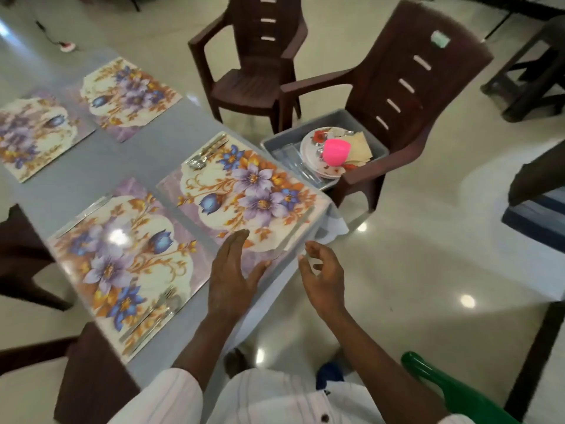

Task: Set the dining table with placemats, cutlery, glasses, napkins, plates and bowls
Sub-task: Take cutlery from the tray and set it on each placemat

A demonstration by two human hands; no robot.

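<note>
We see a grey-blue table (128, 154) with four glossy floral placemats on it. The near right placemat (244, 191) lies at the corner of the table. The left hand (229, 273) lies flat on its near edge. The grip of this hand is apart, with the fingers straight and close together, and it holds nothing. The right hand (321, 280) hovers just beside the table edge, off the table. Its grip is also apart, the fingers are loosely bent, and we see nothing between them.

A small bundle of steel cutlery (204, 154) lies on the far corner of the near right placemat. On the near left placemat (122, 264), a steel fork and spoon (159, 310) lie along one side and a steel knife (85, 212) along the opposite side. The two far placemats (131, 96) lie well apart from the hands.

A grey plastic tub (305, 125) stands on the seat of a dark brown plastic chair (412, 87), just beside the table corner. Inside it we see white plates with red flowers (312, 145), a pink plastic cup (334, 153) lying on the plates, cream napkins (360, 145) and some clear glasses (293, 160), which are blurred. A second brown chair (253, 56) stands further away.
</note>
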